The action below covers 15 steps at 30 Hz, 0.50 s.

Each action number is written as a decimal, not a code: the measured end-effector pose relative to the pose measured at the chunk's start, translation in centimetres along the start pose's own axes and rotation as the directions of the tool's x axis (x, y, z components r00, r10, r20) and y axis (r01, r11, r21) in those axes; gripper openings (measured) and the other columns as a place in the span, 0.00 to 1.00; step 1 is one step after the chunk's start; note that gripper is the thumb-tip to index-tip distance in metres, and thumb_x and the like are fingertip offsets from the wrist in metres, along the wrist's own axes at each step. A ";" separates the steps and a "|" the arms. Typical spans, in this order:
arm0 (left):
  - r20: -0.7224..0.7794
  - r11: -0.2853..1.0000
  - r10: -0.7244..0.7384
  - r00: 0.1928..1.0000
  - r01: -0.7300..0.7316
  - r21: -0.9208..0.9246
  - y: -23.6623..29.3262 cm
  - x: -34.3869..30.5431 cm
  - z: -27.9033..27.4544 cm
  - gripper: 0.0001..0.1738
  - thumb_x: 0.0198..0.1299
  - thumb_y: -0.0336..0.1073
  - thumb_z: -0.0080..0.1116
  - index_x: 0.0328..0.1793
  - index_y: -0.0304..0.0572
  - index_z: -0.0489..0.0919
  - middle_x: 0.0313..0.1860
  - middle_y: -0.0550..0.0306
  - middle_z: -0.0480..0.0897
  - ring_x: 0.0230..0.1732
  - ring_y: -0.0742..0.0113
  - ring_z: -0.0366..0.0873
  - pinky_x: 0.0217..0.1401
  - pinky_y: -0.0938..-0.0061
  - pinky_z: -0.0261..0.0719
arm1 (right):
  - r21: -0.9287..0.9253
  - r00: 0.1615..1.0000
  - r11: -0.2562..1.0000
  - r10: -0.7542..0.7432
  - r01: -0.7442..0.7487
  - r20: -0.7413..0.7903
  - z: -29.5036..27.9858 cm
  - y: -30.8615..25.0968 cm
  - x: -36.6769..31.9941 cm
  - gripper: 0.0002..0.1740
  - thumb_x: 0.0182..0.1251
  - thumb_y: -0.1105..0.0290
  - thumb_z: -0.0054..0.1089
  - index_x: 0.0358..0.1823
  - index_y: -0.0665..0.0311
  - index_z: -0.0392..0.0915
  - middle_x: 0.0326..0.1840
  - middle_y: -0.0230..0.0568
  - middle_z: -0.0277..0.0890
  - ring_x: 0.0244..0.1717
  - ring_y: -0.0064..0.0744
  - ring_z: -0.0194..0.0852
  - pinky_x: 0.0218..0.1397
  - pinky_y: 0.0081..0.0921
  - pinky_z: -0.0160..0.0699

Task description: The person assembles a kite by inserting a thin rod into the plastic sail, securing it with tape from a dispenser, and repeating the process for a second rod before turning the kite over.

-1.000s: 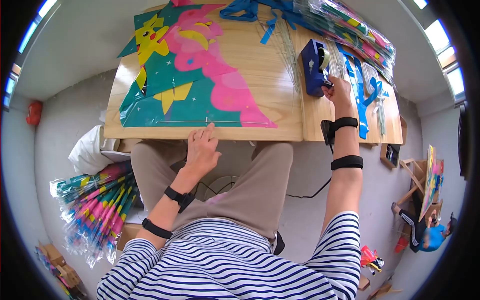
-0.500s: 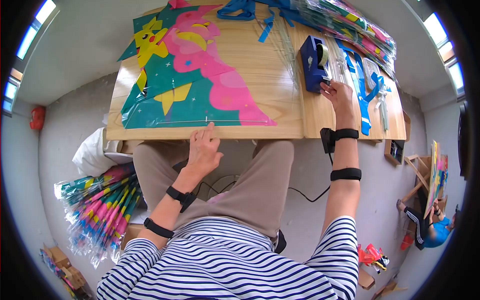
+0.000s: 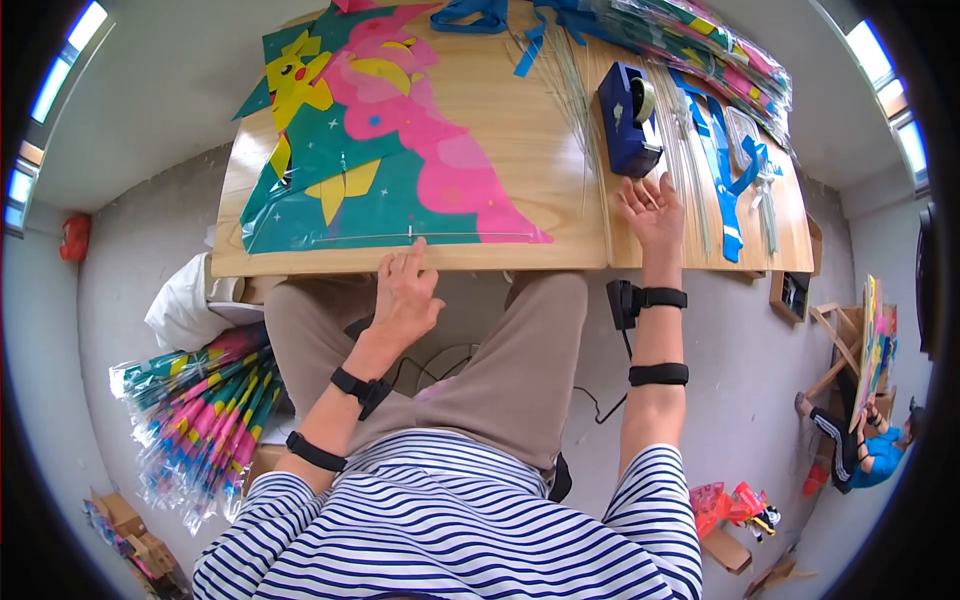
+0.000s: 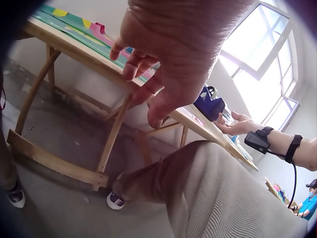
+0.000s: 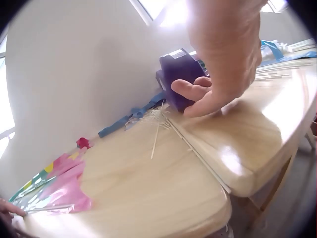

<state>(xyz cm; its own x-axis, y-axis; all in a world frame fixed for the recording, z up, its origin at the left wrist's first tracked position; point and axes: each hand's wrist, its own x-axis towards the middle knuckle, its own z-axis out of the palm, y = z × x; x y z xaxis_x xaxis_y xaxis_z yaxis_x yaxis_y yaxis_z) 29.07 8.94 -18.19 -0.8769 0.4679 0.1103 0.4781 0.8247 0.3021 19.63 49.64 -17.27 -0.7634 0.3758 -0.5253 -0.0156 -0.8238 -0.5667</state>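
A green, pink and yellow plastic kite lies flat on the wooden table, with a thin rod along its near edge. My left hand rests at the table's front edge, its straight fingers touching the kite's edge at the rod; the left wrist view shows the left hand at that edge. My right hand hovers palm up over the table, fingers spread and relaxed, just in front of the blue tape dispenser. In the right wrist view the right hand is loosely curled near the dispenser. I see nothing held.
Thin sticks and blue ribbons lie around the dispenser. Packaged kites are stacked at the table's back right. A bundle of wrapped kites lies on the floor at left. Another person sits at far right.
My right hand has left the tape dispenser and drawn back toward me, turning palm up. The left hand has stayed at the kite's edge.
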 end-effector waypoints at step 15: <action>-0.023 0.999 -0.017 1.000 0.016 -0.046 -0.4 -0.1 0.1 0.19 0.41 0.35 0.76 0.37 0.34 0.80 0.74 0.33 0.65 0.66 0.39 0.68 0.72 0.45 0.61 | -0.128 0.959 0.978 -0.187 0.162 -0.211 2.6 0.4 6.0 0.03 0.68 0.82 0.58 0.36 0.72 0.73 0.27 0.46 0.75 0.21 0.37 0.75 0.36 0.42 0.87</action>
<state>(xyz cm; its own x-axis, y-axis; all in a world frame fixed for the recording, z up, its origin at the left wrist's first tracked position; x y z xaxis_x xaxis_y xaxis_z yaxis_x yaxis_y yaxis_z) 29.01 8.59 -18.37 -0.8858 0.4464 0.1267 0.4611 0.8166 0.3471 13.35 50.47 -18.99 -0.5933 0.6042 -0.5320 -0.0563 -0.6904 -0.7213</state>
